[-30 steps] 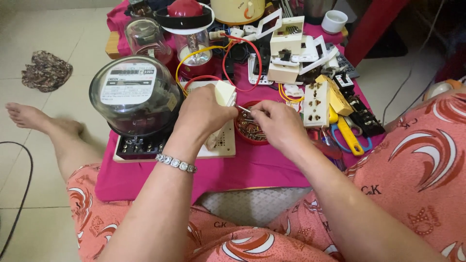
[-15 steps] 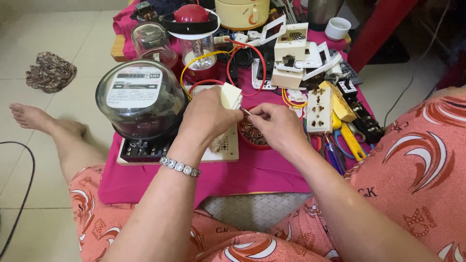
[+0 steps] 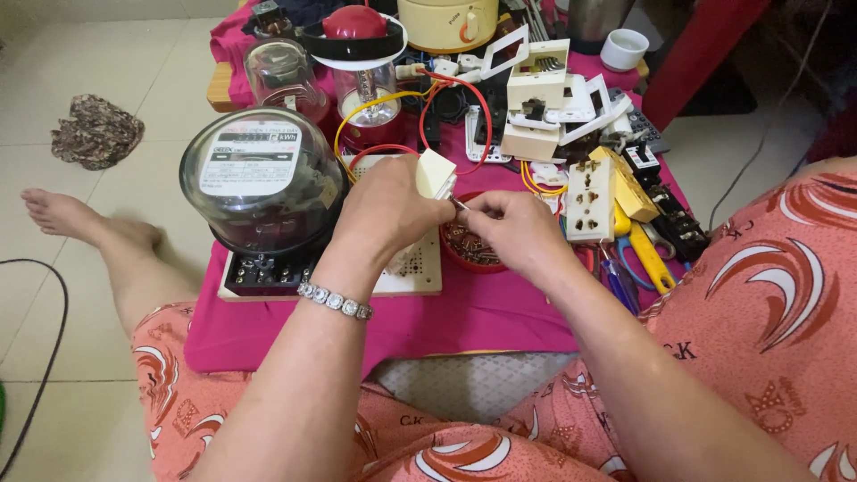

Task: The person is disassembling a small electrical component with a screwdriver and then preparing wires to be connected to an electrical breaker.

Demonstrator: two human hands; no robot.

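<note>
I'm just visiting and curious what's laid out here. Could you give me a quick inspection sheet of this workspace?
Surface: low table under a magenta cloth.
Job's things: small cream plastic block in left hand; right hand pinches a small metal piece against it.
Clutter: glass-domed electricity meter, red bowl of screws, cream multi-hole socket.
Grip: both closed.
Cables: red and yellow wires.
Surroundings: tiled floor, crumpled rag.

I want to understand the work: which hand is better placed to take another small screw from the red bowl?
Probably the right hand. It hovers directly over the red bowl of screws and pinches only something small. The left hand grips the cream plastic part.
</note>
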